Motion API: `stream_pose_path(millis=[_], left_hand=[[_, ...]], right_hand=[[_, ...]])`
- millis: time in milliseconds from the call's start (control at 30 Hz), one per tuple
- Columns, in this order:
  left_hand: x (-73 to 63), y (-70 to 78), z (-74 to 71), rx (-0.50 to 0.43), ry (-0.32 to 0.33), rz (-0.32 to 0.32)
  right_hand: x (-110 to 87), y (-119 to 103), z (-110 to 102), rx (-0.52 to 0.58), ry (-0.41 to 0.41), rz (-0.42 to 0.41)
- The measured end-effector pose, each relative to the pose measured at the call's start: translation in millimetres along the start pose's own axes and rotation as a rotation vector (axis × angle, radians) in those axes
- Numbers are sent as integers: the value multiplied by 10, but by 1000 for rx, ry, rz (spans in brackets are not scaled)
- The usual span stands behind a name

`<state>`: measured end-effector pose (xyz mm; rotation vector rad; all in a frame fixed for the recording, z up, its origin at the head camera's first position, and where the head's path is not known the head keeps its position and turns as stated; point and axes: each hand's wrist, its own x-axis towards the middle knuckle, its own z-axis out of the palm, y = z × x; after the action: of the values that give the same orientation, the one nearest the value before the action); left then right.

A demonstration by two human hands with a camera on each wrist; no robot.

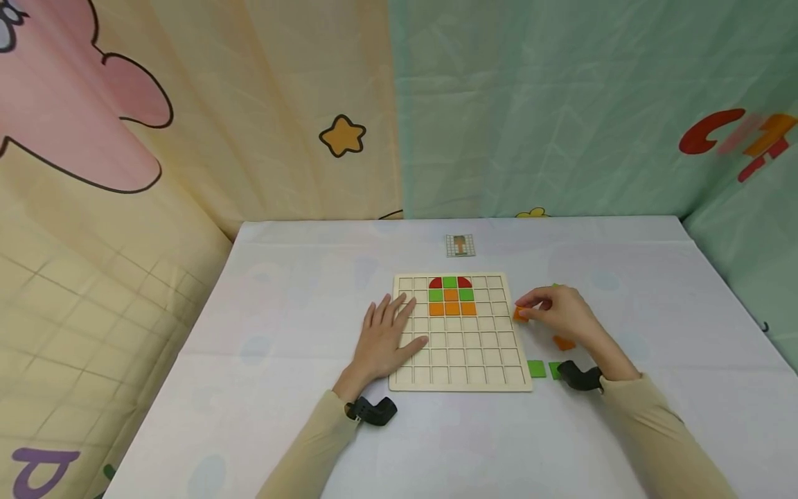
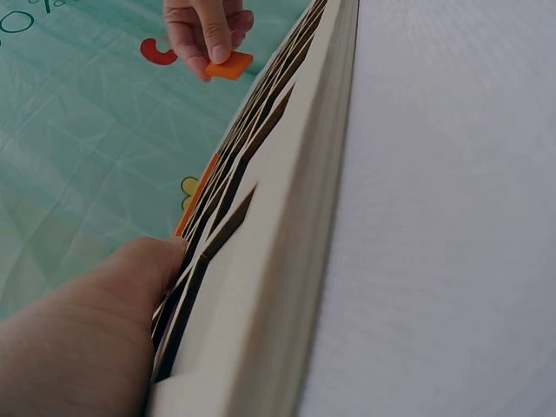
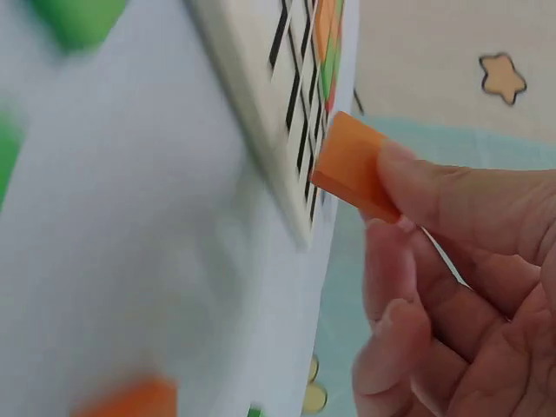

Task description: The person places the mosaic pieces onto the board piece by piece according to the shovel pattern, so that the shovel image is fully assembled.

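Observation:
A pale wooden grid board [image 1: 461, 357] lies on the table. In its upper middle sits a block of tiles: rounded red tiles [image 1: 435, 283] at the top corners, green tiles [image 1: 449, 282] and orange tiles [image 1: 451, 309]. My left hand [image 1: 383, 339] rests on the board's left side, fingers spread and straight. At the board's right edge, my right hand [image 1: 564, 312] pinches a square orange tile [image 3: 347, 161] between thumb and fingers. In the right wrist view that tile is held up off the table, tilted.
Right of the board lie green tiles [image 1: 537, 369] and a loose orange tile [image 1: 564, 343]. A bit of another green tile shows behind the right hand. A small card [image 1: 460, 245] with a grid picture lies beyond the board. Printed curtains [image 1: 561, 104] stand behind the table [image 1: 280, 291].

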<state>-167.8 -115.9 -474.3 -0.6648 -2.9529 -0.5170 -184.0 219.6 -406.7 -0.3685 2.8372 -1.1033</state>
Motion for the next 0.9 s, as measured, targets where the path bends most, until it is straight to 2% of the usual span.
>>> stream_pose_path(millis=[233,500,667,800,900], left_hand=[[0,-15,-2,3,6,3],[1,-17,6,-1,-5,-2],[5,-16,10,-6,-3,-4],[4,-17,13,-5,-2,-2],[2,-19,9,-7,11,4]], right_hand=[[138,-260,242,49,-95,-89],[300,-498,531,53,-120,-161],[385,-560,651,17,-129,-156],[409,-581,686,-32,-136,-132],[415,-595,695,-27,-149,-132]])
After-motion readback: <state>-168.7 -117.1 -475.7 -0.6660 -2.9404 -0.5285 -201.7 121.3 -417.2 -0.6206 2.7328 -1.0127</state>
